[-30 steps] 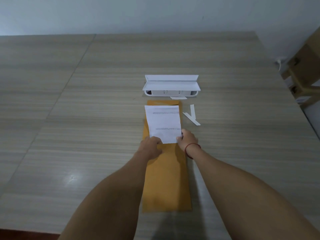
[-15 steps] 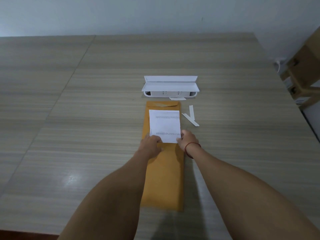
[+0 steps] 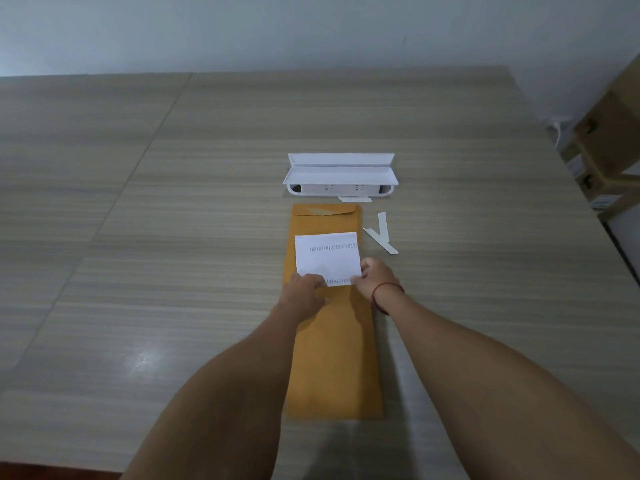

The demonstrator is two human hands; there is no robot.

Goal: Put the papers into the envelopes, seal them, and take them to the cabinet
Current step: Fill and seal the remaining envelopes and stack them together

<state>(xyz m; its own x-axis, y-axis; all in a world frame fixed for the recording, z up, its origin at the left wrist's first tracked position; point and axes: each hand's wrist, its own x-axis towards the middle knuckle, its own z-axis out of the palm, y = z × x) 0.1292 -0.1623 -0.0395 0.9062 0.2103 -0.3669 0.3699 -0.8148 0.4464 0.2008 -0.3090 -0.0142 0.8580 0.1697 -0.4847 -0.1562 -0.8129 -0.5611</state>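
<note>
Head view shows the left hand and the right hand each pinching a near corner of a white printed paper, so both grips are closed on the sheet. The paper lies on top of a long manila envelope that runs from near the table's front edge toward its middle, flap end pointing away from the person. Whether the sheet's near edge has entered an opening I cannot tell — the fingers cover that spot. The likely trouble is the paper buckling or creasing if pushed against a closed mouth, since neither hand is free to hold the envelope, which could slide on the smooth table. Loose white backing strips just beside the envelope's far right corner, and the white dispenser beyond it, could be knocked.
</note>
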